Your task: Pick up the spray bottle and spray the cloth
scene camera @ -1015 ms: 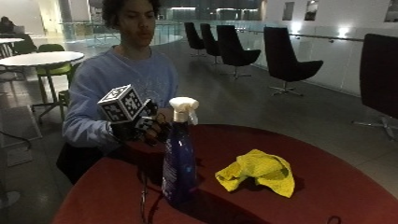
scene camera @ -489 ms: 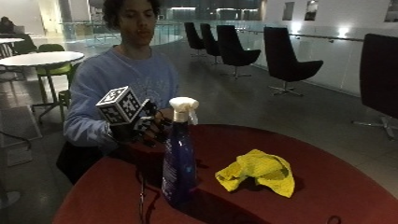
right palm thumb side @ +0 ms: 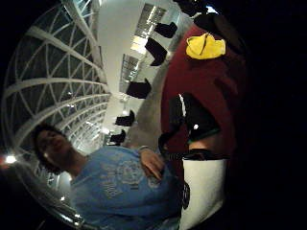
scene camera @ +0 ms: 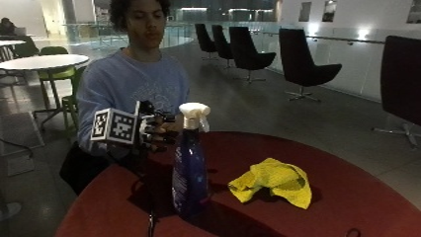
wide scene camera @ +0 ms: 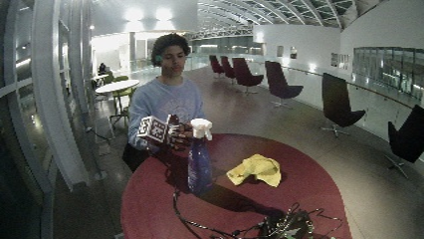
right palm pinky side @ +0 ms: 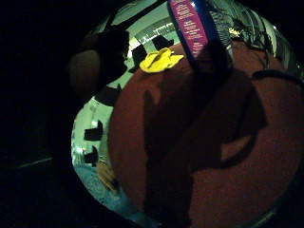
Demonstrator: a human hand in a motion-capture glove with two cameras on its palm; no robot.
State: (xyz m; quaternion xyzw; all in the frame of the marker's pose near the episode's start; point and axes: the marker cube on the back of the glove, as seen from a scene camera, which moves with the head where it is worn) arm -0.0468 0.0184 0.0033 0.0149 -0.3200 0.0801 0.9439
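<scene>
Hovering hand: the gloved right hand hangs in the air just behind and beside the top of the spray bottle, level with its white trigger head.
Fingers: the black-gloved fingers point toward the bottle's neck, loosely curled and released, with nothing between them; from the outside view they sit very near the neck, and whether they touch it cannot be told.
Spray bottle: it stands upright on the red tabletop, a blue body with the white head on top, on the side of the round top closer to the person.
Bottle close-up: in the little-finger-side palm view a blue strip with a pink label rises from the red surface, close to the palm.
Cloth: the yellow cloth lies crumpled on the tabletop beside the bottle, apart from it, untouched by either hand.
Cloth in palm views: it shows as a small yellow heap on the red top and again at the far edge.
Person: seated behind the tabletop in a light blue sweatshirt, facing the bottle.
Other hand: the bare hand rests against the sweatshirt, seen in the thumb-side palm view.
Background: black chairs line the hall behind, and a white round table stands off to one side.
</scene>
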